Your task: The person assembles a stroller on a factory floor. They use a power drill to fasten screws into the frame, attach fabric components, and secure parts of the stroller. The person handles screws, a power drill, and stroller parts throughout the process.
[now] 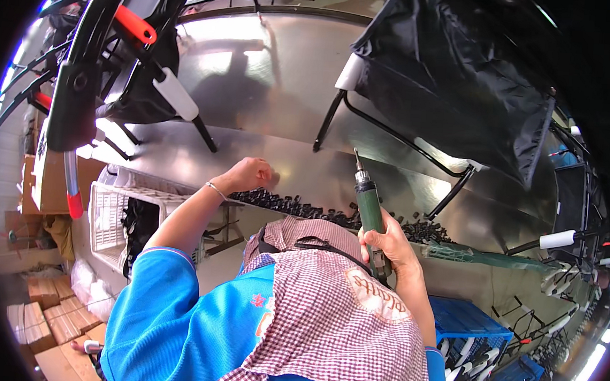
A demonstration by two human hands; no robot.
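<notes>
My right hand (394, 246) is wrapped round a green electric screwdriver (369, 207), its metal bit pointing up and away from me. Over the near edge of the metal table (292, 120) hovers my left hand (251, 175), fingers curled together and a little blurred; whether something small is in them is hidden. Just below that hand runs a long heap of small black parts (293, 205) along the table's edge. A folding chair with black fabric (459, 74) and a black tube frame lies on the table to the right, beyond the screwdriver.
More black frames with a white sleeve (175, 93) and a red piece (135, 24) stand at the left. A white plastic basket (107, 224) sits below the table's left side, cardboard (51, 290) behind it. A blue crate (472, 319) with white-tipped tubes stands at the lower right.
</notes>
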